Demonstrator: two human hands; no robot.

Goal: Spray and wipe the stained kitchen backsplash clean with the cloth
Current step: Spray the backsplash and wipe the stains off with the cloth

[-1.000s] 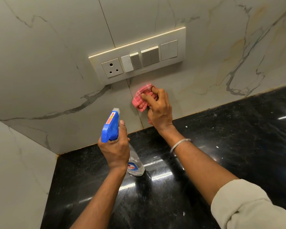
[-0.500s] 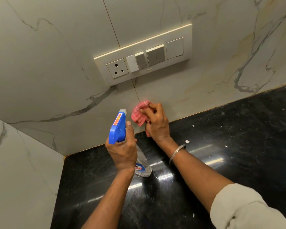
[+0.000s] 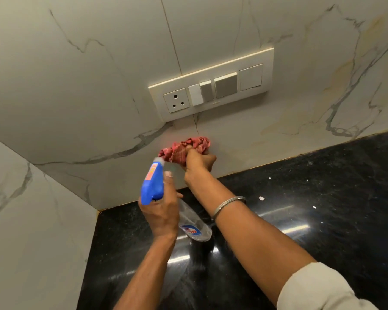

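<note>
Right hand [image 3: 198,162] gripped red cloth [image 3: 184,147] against backsplash [image 3: 244,142] under switch plate [image 3: 211,86], frame centre.
Left hand [image 3: 160,211] clasped spray bottle [image 3: 194,224]; blue-red label text unreadable.

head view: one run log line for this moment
step: wipe | right hand: grips cloth against backsplash, below switch panel | left hand: grips spray bottle

i note the cloth [image 3: 184,148] is blurred and hides the fingertips of the right hand [image 3: 198,161]. the left hand [image 3: 161,211] covers the neck of the spray bottle [image 3: 152,182]; i cannot read its label [image 3: 189,230]. the sleeve [image 3: 318,289] and counter [image 3: 323,220] run off the near and right edges.
</note>
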